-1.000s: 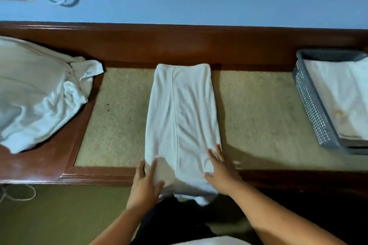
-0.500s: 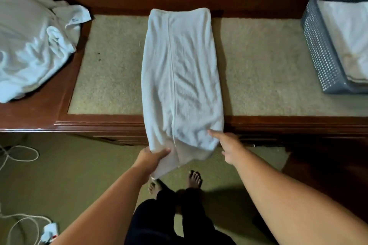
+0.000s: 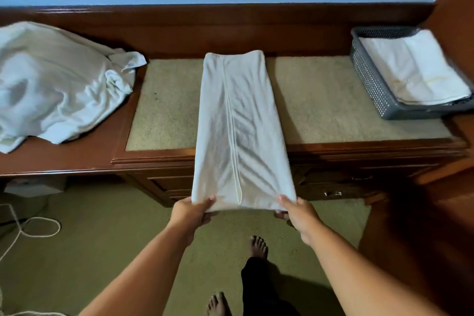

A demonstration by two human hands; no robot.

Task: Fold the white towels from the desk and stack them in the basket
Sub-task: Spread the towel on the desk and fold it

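- Two bare feet (image 3: 259,246) stand on the green carpet (image 3: 102,251); a white cord (image 3: 38,226) lies looped at the near left.
- The left hand (image 3: 191,215) pinches the near left corner of the long towel (image 3: 238,123), thumb on top and fingers curled beneath.
- The right hand (image 3: 298,214) pinches the near right corner the same way.
- The long towel, folded into a narrow strip, stretches from the hands past the near edge of the desk (image 3: 77,159); its far end lies on the beige mat (image 3: 333,100).
- A crumpled pile of towels (image 3: 51,79) lies on the desk's left end.
- A grey basket (image 3: 369,79) sits at the far right, with folded towels (image 3: 415,67) stacked inside.
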